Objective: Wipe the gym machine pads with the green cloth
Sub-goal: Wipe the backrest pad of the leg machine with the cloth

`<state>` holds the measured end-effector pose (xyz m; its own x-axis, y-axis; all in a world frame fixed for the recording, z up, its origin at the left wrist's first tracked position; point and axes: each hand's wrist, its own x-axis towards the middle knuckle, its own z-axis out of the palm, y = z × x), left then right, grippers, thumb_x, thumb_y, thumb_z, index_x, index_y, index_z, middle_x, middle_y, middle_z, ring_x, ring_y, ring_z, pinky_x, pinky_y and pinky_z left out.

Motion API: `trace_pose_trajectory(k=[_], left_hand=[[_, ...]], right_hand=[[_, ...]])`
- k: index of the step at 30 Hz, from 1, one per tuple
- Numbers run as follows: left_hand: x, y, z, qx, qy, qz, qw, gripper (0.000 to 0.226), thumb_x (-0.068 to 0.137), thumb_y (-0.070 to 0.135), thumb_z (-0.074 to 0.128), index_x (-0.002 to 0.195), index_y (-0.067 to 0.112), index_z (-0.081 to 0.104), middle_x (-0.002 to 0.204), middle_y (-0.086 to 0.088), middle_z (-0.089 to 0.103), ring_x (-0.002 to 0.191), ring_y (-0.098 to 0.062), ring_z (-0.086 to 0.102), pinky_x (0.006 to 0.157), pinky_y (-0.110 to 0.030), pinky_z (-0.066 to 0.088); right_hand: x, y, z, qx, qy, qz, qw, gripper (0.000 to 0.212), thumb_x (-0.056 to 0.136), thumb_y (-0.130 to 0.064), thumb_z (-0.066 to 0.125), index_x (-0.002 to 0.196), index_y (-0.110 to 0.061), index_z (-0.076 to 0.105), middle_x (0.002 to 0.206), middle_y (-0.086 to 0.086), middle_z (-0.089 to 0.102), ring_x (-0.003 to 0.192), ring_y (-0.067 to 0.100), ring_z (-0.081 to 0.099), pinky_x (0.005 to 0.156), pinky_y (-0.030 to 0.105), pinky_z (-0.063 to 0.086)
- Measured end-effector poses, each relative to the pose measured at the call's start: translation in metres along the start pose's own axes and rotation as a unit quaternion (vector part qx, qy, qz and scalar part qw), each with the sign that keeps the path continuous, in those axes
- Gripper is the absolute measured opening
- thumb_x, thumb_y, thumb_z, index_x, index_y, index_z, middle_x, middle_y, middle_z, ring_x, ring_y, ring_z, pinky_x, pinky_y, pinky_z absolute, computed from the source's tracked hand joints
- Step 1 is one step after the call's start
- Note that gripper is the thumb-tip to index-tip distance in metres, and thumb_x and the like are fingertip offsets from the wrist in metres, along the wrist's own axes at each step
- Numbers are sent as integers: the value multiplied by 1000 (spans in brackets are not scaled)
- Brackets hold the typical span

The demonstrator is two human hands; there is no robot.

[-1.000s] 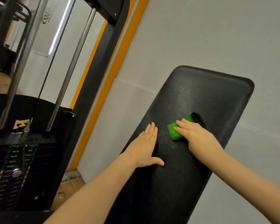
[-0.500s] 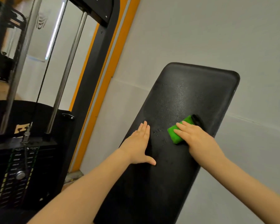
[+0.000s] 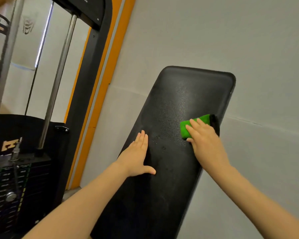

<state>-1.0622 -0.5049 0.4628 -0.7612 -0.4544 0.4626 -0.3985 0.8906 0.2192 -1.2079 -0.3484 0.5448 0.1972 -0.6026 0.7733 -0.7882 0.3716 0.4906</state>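
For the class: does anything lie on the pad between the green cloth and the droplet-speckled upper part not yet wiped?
Nothing visible does. The right hand presses the folded green cloth on the long black padded board; the left hand rests flat lower left, outside that path.

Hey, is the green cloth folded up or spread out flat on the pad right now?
Folded. The green cloth shows as a thick compact block with a rounded edge, pressed on the black pad under the right hand.

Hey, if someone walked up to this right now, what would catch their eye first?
The bright green cloth, pressed under the right hand near the right edge of the long black pad. Beside it the left hand lies flat on the pad's left edge. An orange strip runs up the grey wall.
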Motion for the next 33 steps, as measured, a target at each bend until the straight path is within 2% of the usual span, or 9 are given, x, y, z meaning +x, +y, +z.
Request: trace_pose_trajectory(k=[3, 7, 10, 14, 17, 21, 25, 30, 33], left_hand=[[0, 0, 0, -3, 0, 5, 1000, 121, 79, 60, 66, 151, 8, -16, 158, -10, -25, 146, -24, -17, 118, -34, 5], [0, 2, 3, -2, -4, -1, 1000, 120, 80, 60, 65, 151, 9, -17, 158, -9, -25, 146, -24, -17, 118, -34, 6], [2, 2, 4, 2, 2, -5, 1000, 119, 81, 60, 64, 151, 10, -17, 158, -8, -26, 146, -24, -17, 118, -34, 6], [2, 2, 5, 13, -1, -9, 1000, 119, 80, 62, 63, 152, 10, -17, 158, -8, -26, 146, -24, -18, 117, -35, 5], [3, 2, 5, 9, 1, -7, 1000, 119, 81, 61, 62, 152, 10, -17, 158, -8, -26, 146, -23, -18, 117, -34, 5], [2, 3, 3, 7, -1, -7, 1000, 119, 81, 60, 64, 152, 9, -17, 158, -9, -25, 146, -24, -17, 118, -35, 5], [0, 3, 4, -3, -5, -2, 1000, 119, 81, 58, 65, 151, 8, -17, 158, -10, -26, 146, -24, -18, 118, -35, 5], [1, 0, 6, -8, 4, -1, 1000, 118, 82, 59, 64, 151, 10, -18, 157, -9, -26, 146, -23, -18, 118, -34, 4], [1, 2, 4, -5, -3, -5, 1000, 117, 82, 59, 63, 151, 10, -18, 157, -9, -26, 146, -24, -18, 117, -34, 4]], right_hand=[[-49, -19, 0, 21, -11, -87, 996, 36, 71, 3, 55, 105, 1, 67, 115, 18, 64, 110, 35, 57, 93, 38, 36], [-34, -3, -13, 45, -4, -114, 992, 46, 74, 0, 33, 102, 1, 69, 110, 18, 66, 102, 36, 64, 94, 36, 35], [22, 29, -25, 18, 81, -48, 995, 41, 77, 3, 34, 103, 5, 67, 114, 23, 64, 107, 43, 59, 95, 38, 35], [51, 50, -21, 39, 72, 135, 987, 40, 81, 12, 42, 116, 4, 61, 132, 22, 52, 128, 41, 43, 105, 41, 30], [17, 21, 4, 80, 97, 105, 986, 44, 68, 14, 42, 104, 6, 66, 119, 26, 60, 113, 46, 54, 101, 41, 32], [-48, -27, 17, 92, 59, 16, 994, 47, 74, 5, 33, 107, 3, 66, 119, 20, 62, 113, 36, 56, 100, 39, 30], [-56, -27, 1, 94, 17, -39, 995, 48, 63, 13, 45, 102, 0, 69, 112, 17, 66, 110, 33, 59, 95, 40, 39], [24, 16, -32, 56, 78, -10, 995, 48, 74, 3, 29, 105, 5, 66, 117, 23, 62, 112, 44, 56, 98, 47, 40], [53, 32, -26, 44, 6, 75, 996, 49, 75, 15, 37, 116, 4, 61, 131, 23, 53, 127, 42, 42, 106, 50, 30]])
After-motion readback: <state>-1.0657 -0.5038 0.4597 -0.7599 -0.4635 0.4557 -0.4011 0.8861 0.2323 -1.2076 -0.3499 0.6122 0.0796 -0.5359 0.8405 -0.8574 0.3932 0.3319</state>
